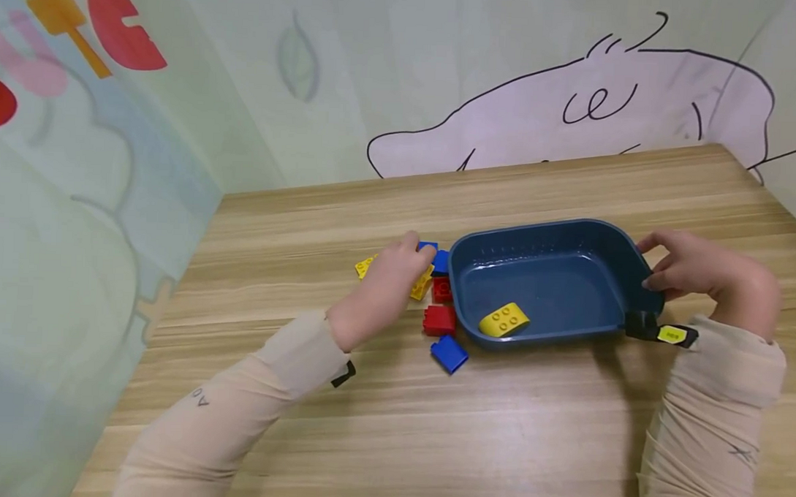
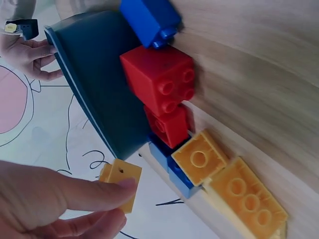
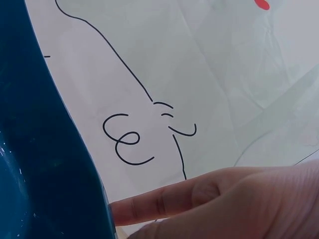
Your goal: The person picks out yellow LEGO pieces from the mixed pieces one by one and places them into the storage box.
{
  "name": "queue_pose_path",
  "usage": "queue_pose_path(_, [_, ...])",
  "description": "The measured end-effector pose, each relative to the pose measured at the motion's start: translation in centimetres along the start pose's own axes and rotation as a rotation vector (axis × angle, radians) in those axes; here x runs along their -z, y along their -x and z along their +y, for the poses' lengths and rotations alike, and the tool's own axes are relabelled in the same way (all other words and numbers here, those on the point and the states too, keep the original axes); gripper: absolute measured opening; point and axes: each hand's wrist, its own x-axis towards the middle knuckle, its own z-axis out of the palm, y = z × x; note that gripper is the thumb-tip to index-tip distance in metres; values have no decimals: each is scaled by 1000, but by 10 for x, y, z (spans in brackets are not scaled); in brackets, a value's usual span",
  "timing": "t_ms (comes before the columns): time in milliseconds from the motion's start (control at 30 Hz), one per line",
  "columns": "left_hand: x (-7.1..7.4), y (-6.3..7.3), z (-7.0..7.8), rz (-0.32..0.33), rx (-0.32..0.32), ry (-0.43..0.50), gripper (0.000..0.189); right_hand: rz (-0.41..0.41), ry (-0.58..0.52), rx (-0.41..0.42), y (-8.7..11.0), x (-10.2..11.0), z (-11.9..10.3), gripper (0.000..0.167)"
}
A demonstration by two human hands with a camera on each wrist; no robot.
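Note:
My left hand (image 1: 387, 274) pinches a yellow toy building brick (image 2: 128, 174) between thumb and fingers, held up near the left end of a dark blue plastic bin (image 1: 535, 282). One yellow brick (image 1: 504, 321) with a curved side lies inside the bin at its front left. At the bin's right end, my right hand (image 1: 700, 266) rests its fingertips against the outer wall, and a straight finger (image 3: 149, 206) touches it in the right wrist view. Below the left hand lie yellow bricks (image 2: 247, 196), partly hidden in the head view.
Along the bin's left side are two red bricks (image 1: 439, 321), a blue brick (image 1: 449, 354) at the front, and more blue bricks (image 1: 441, 262) behind. All are on a wooden table (image 1: 523, 428). A wall with printed drawings (image 1: 574, 101) stands behind it.

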Motion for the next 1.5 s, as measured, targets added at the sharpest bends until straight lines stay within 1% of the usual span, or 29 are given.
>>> queue_pose_path(100, [2, -5, 4, -6, 8, -2, 31, -4, 0, -5, 0, 0, 0, 50])
queue_pose_path(233, [5, -11, 10, -1, 5, 4, 26, -7, 6, -7, 1, 0, -1, 50])
queue_pose_path(400, [8, -18, 17, -23, 13, 18, 31, -4, 10, -22, 2, 0, -2, 51])
queue_pose_path(533, [9, -22, 22, -53, 20, 16, 35, -2, 11, -25, 2, 0, -4, 52])
queue_pose_path(733, [10, -27, 28, -91, 19, 51, 37, 2, 17, -26, 1, 0, -4, 51])
queue_pose_path(900, [9, -30, 32, -119, 2, 75, 39, 2, 16, -25, 1, 0, -4, 51])
queue_pose_path(1000, [8, -33, 33, -120, -15, 85, 39, 2, 24, -27, 2, 0, -4, 52])
queue_pose_path(1133, [6, -36, 35, -122, -36, 129, 35, 5, 34, -24, 3, 0, -4, 52])
queue_pose_path(1233, [3, -38, 37, -148, -51, 163, 33, 6, 35, -25, 3, 0, -4, 53])
queue_pose_path(1367, [-1, -41, 41, -185, -75, 163, 34, 6, 35, -24, 3, 0, -4, 53])
queue_pose_path(1500, [-9, -45, 42, -190, -116, 151, 32, 6, 22, -16, 2, 0, -3, 53])
